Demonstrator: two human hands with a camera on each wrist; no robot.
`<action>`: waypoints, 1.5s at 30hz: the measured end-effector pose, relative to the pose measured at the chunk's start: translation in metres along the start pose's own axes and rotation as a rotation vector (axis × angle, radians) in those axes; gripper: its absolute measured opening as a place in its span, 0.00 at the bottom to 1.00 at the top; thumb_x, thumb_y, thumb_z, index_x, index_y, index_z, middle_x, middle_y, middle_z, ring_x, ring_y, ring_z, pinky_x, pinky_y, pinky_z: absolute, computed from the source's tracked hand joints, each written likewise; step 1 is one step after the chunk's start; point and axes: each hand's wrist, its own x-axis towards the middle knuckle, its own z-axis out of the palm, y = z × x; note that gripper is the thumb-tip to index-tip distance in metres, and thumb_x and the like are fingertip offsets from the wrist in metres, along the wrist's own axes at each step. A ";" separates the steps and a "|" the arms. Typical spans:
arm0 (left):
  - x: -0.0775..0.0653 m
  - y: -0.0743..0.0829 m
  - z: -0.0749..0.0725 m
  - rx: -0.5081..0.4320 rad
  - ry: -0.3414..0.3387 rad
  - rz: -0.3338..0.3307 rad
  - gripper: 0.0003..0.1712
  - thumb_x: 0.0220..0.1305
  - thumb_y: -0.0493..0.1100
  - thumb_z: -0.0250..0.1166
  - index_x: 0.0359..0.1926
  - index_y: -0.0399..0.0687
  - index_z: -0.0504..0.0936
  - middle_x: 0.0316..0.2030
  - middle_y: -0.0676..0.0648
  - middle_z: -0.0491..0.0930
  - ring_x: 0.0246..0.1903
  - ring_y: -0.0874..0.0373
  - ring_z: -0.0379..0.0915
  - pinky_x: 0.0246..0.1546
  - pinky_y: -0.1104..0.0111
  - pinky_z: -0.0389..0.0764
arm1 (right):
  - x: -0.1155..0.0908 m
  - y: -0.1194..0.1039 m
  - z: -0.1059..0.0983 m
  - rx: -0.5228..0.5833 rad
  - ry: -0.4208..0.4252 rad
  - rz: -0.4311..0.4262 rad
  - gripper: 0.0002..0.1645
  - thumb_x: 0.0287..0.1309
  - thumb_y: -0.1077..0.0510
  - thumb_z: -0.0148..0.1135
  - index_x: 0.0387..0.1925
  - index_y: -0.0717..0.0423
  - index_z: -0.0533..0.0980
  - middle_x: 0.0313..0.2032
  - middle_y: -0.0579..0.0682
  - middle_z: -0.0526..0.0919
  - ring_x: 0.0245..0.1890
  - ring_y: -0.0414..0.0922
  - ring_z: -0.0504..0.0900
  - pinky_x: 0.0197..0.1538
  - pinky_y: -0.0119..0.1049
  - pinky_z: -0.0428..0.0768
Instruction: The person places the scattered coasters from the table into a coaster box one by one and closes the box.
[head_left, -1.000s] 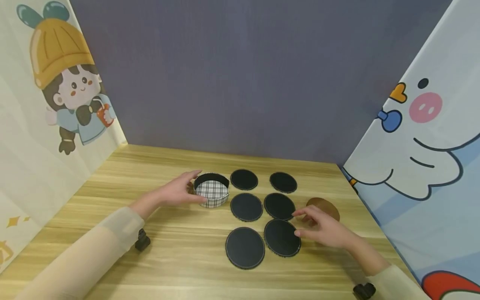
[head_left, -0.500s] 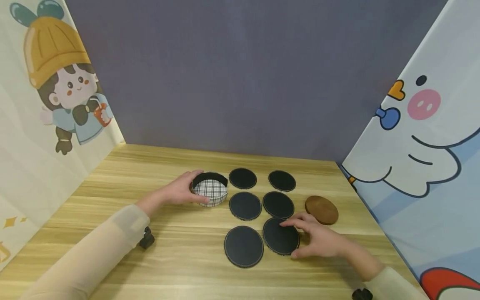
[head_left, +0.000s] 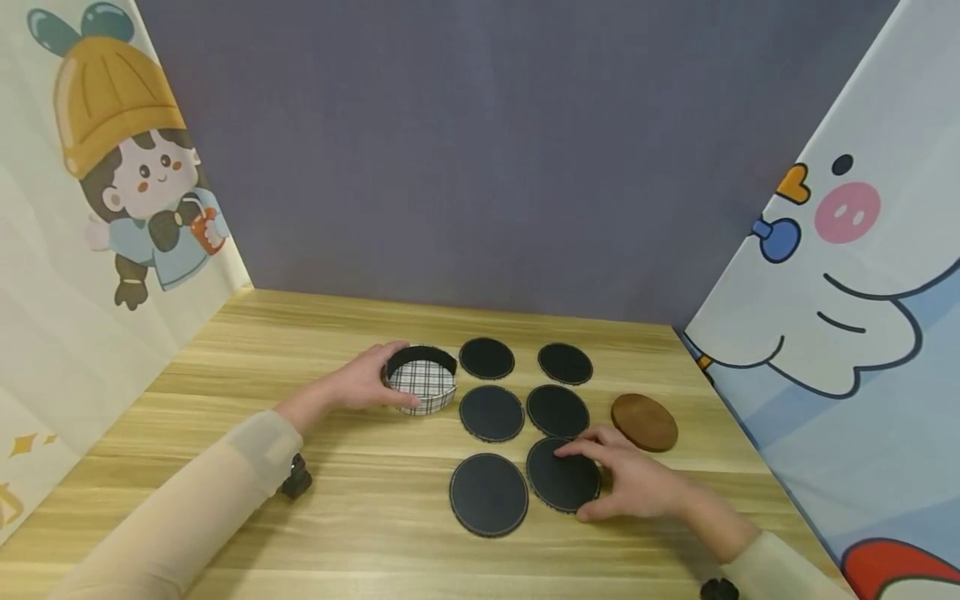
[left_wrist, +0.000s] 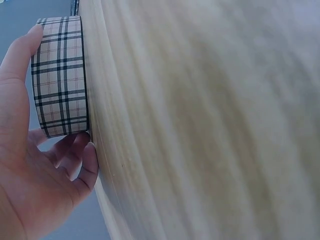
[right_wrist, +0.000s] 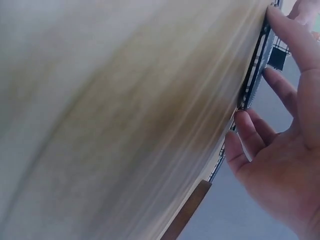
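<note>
My left hand [head_left: 369, 379] holds a round, open-topped coaster holder [head_left: 423, 402] with a black-and-white plaid wall, thumb on the near side and fingers around the far side. In the left wrist view the plaid holder [left_wrist: 60, 77] stands on the table. At the right, my right hand [head_left: 637, 479] spans a round black coaster [head_left: 558, 483]. Its thumb is at the near edge and a fingertip on top. The right wrist view shows this coaster [right_wrist: 256, 65] edge-on, lying flat, with fingers [right_wrist: 245, 130] at its other end.
Several other black coasters lie flat in two columns, among them a near-left coaster [head_left: 489, 495] and a far-right coaster [head_left: 566, 364]. A brown round disc [head_left: 645, 422] lies to their right. A grey panel [head_left: 465, 167] rises behind the wooden table [head_left: 337, 525], with printed cartoon panels at both sides.
My right hand has moved left and nearer from beside the coasters, onto the near-right black coaster, uncovering the brown disc. My left hand has closed in around the plaid holder.
</note>
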 end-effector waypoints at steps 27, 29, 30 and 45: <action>0.000 0.000 0.000 0.011 0.007 0.001 0.73 0.53 0.67 0.85 0.87 0.45 0.55 0.77 0.29 0.66 0.75 0.30 0.66 0.76 0.32 0.68 | 0.005 0.007 0.002 -0.033 0.145 -0.048 0.44 0.44 0.41 0.88 0.67 0.28 0.83 0.64 0.44 0.77 0.63 0.53 0.73 0.61 0.66 0.69; 0.000 0.000 0.000 0.010 0.006 0.001 0.73 0.53 0.67 0.85 0.87 0.45 0.55 0.77 0.29 0.66 0.75 0.30 0.66 0.76 0.32 0.68 | 0.007 0.008 0.002 0.000 0.161 -0.048 0.43 0.45 0.42 0.87 0.66 0.29 0.83 0.65 0.46 0.77 0.65 0.56 0.73 0.62 0.75 0.66; 0.000 0.000 0.000 0.009 0.006 0.001 0.73 0.53 0.67 0.85 0.87 0.45 0.55 0.77 0.29 0.66 0.75 0.30 0.67 0.76 0.32 0.68 | 0.008 0.009 0.002 0.022 0.168 -0.042 0.42 0.45 0.44 0.88 0.66 0.29 0.83 0.66 0.47 0.77 0.66 0.58 0.73 0.63 0.79 0.64; -0.002 0.000 -0.001 -0.004 0.003 -0.002 0.72 0.53 0.66 0.86 0.87 0.46 0.56 0.77 0.29 0.67 0.73 0.30 0.68 0.75 0.32 0.69 | 0.028 0.002 0.003 0.072 0.325 -0.065 0.40 0.51 0.46 0.88 0.67 0.31 0.83 0.70 0.53 0.75 0.70 0.58 0.71 0.64 0.67 0.68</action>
